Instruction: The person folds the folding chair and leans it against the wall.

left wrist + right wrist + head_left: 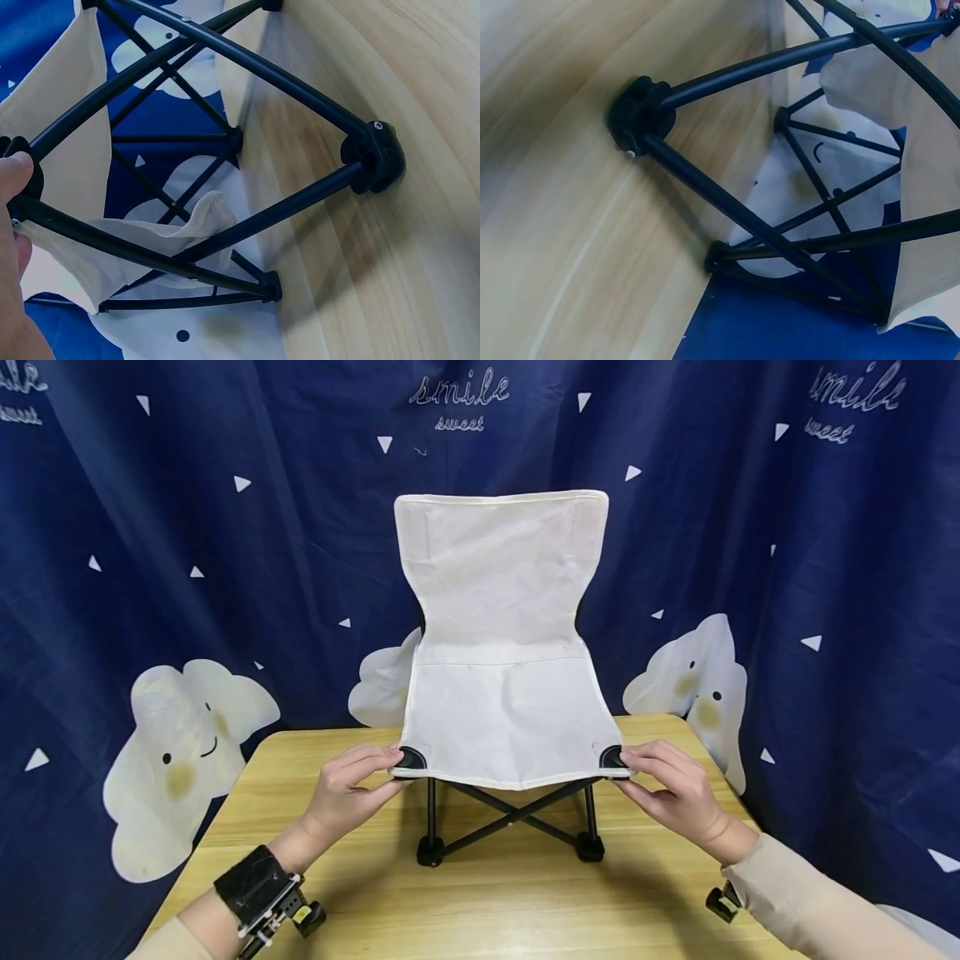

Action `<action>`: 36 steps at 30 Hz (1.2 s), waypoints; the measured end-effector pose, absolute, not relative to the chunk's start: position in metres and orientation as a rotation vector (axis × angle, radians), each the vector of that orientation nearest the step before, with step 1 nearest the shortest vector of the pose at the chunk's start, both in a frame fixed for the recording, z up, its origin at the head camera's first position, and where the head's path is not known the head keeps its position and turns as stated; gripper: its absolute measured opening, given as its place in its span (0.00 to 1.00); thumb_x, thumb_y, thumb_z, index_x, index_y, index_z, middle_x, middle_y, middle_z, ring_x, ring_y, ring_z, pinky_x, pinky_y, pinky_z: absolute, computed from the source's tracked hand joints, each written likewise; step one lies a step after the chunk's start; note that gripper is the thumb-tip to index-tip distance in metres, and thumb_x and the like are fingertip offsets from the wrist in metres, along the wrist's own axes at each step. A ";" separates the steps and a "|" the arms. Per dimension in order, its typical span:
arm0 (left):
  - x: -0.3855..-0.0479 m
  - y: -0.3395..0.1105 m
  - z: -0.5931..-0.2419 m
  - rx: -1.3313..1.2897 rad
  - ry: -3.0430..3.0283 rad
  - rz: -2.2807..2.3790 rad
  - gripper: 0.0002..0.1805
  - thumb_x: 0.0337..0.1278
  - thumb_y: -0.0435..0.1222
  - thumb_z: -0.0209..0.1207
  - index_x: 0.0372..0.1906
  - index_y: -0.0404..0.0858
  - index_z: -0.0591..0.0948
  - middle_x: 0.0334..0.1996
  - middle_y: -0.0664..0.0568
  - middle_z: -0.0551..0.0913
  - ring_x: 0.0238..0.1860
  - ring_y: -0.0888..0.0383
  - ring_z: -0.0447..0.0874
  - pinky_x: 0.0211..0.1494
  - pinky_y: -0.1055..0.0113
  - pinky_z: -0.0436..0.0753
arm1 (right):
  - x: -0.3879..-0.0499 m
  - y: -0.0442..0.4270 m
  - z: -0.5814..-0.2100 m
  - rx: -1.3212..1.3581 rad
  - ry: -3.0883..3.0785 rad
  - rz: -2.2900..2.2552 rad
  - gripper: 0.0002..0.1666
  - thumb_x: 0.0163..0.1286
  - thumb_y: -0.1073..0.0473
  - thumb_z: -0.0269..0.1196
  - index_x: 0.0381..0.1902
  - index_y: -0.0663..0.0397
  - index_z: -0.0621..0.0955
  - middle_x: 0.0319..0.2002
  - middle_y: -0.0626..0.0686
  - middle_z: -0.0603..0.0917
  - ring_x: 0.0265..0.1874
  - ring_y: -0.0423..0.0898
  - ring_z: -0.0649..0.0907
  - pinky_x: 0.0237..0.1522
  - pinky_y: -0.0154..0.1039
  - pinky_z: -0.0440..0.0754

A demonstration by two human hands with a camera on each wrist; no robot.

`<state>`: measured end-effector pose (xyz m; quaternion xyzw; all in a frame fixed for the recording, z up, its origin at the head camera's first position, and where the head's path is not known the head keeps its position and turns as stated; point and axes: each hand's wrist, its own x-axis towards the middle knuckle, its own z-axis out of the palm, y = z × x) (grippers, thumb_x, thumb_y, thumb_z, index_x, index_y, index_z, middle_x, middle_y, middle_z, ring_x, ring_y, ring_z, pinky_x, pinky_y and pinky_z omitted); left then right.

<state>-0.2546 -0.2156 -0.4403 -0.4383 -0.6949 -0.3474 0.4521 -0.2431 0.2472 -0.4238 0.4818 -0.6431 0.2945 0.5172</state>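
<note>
A white folding chair [510,693] with a black metal frame stands upright and unfolded, facing the camera. The left hand [347,789] pinches the black corner piece at the seat's front left, thumb and fingers on either side. At the front right corner, the right hand [678,789] pinches the matching black piece. In the left wrist view the left hand [16,247] shows at the left edge, on the corner joint; crossed tubes and a black foot [379,157] are beside it. The right wrist view shows frame tubes and a foot [637,118]; the right hand is hardly seen there.
The chair's feet rest on a light wooden table [495,902]. Behind it hangs a dark blue curtain [300,527] with white triangles, smiling clouds and lettering. Wrist-worn cameras hang below both wrists, close above the tabletop.
</note>
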 end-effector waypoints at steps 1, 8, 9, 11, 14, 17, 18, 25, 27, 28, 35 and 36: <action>-0.255 -0.216 -0.440 -1.082 -1.715 -0.859 0.19 0.73 0.46 0.70 0.41 0.31 0.93 0.37 0.39 0.93 0.36 0.41 0.93 0.63 0.78 0.85 | -0.243 0.247 -0.423 1.158 -1.545 0.707 0.26 0.79 0.53 0.69 0.32 0.74 0.89 0.29 0.66 0.89 0.27 0.58 0.86 0.50 0.28 0.87; -0.254 -0.218 -0.440 -1.082 -1.711 -0.843 0.19 0.73 0.46 0.70 0.41 0.31 0.93 0.37 0.38 0.93 0.36 0.42 0.93 0.62 0.79 0.85 | -0.245 0.243 -0.423 1.176 -1.524 0.710 0.24 0.79 0.54 0.70 0.32 0.74 0.89 0.29 0.66 0.89 0.27 0.58 0.86 0.49 0.31 0.88; -0.254 -0.218 -0.440 -1.082 -1.711 -0.841 0.19 0.73 0.46 0.70 0.41 0.31 0.93 0.37 0.39 0.93 0.35 0.42 0.93 0.62 0.79 0.85 | -0.246 0.242 -0.423 1.176 -1.521 0.710 0.24 0.79 0.54 0.70 0.32 0.74 0.89 0.29 0.66 0.89 0.27 0.58 0.86 0.49 0.31 0.88; -0.254 -0.219 -0.440 -1.082 -1.712 -0.836 0.19 0.73 0.46 0.70 0.41 0.31 0.93 0.37 0.39 0.93 0.35 0.42 0.93 0.62 0.79 0.85 | -0.246 0.241 -0.423 1.177 -1.518 0.709 0.24 0.79 0.54 0.70 0.32 0.74 0.88 0.29 0.66 0.89 0.27 0.59 0.86 0.50 0.31 0.88; -0.254 -0.221 -0.439 -1.082 -1.715 -0.832 0.19 0.73 0.46 0.70 0.41 0.31 0.93 0.37 0.39 0.93 0.36 0.42 0.93 0.62 0.79 0.85 | -0.248 0.240 -0.424 1.178 -1.519 0.707 0.24 0.79 0.55 0.69 0.32 0.74 0.88 0.29 0.67 0.89 0.27 0.59 0.86 0.51 0.31 0.88; -0.254 -0.221 -0.439 -1.083 -1.721 -0.831 0.19 0.73 0.46 0.69 0.41 0.31 0.93 0.37 0.39 0.94 0.36 0.42 0.93 0.62 0.79 0.84 | -0.249 0.240 -0.425 1.177 -1.526 0.705 0.24 0.80 0.55 0.69 0.32 0.74 0.88 0.29 0.67 0.89 0.27 0.59 0.87 0.51 0.30 0.88; -0.254 -0.221 -0.439 -1.083 -1.724 -0.831 0.19 0.73 0.46 0.69 0.41 0.31 0.93 0.37 0.40 0.94 0.36 0.42 0.93 0.62 0.79 0.84 | -0.250 0.240 -0.425 1.176 -1.528 0.706 0.24 0.80 0.55 0.69 0.32 0.74 0.88 0.29 0.67 0.89 0.27 0.59 0.87 0.51 0.30 0.88; -0.255 -0.218 -0.436 -1.075 -1.718 -0.833 0.19 0.73 0.46 0.69 0.42 0.31 0.93 0.37 0.40 0.94 0.35 0.43 0.93 0.61 0.79 0.85 | -0.252 0.242 -0.425 1.154 -1.546 0.694 0.25 0.80 0.53 0.69 0.32 0.73 0.89 0.30 0.66 0.90 0.28 0.57 0.87 0.53 0.28 0.87; -0.255 -0.218 -0.435 -1.077 -1.718 -0.835 0.19 0.74 0.45 0.69 0.42 0.31 0.93 0.37 0.40 0.94 0.35 0.43 0.93 0.61 0.79 0.85 | -0.253 0.242 -0.424 1.153 -1.547 0.691 0.24 0.80 0.53 0.69 0.32 0.73 0.89 0.30 0.66 0.90 0.28 0.57 0.87 0.52 0.28 0.88; -0.256 -0.218 -0.434 -1.077 -1.719 -0.834 0.19 0.74 0.45 0.69 0.42 0.31 0.93 0.37 0.40 0.94 0.35 0.43 0.93 0.61 0.79 0.85 | -0.253 0.242 -0.423 1.152 -1.548 0.690 0.24 0.80 0.53 0.69 0.32 0.73 0.89 0.30 0.66 0.90 0.28 0.57 0.87 0.52 0.28 0.88; -0.256 -0.217 -0.430 -1.088 -1.731 -0.843 0.19 0.74 0.46 0.69 0.42 0.30 0.93 0.38 0.39 0.94 0.36 0.42 0.93 0.62 0.80 0.84 | -0.254 0.240 -0.421 1.158 -1.540 0.676 0.25 0.80 0.53 0.69 0.32 0.73 0.89 0.30 0.65 0.90 0.27 0.58 0.87 0.51 0.30 0.88; -0.256 -0.218 -0.430 -1.090 -1.733 -0.843 0.19 0.74 0.46 0.69 0.42 0.30 0.93 0.38 0.38 0.94 0.36 0.42 0.93 0.63 0.80 0.84 | -0.254 0.240 -0.420 1.159 -1.539 0.673 0.25 0.80 0.53 0.69 0.32 0.73 0.89 0.30 0.65 0.90 0.27 0.58 0.87 0.51 0.30 0.88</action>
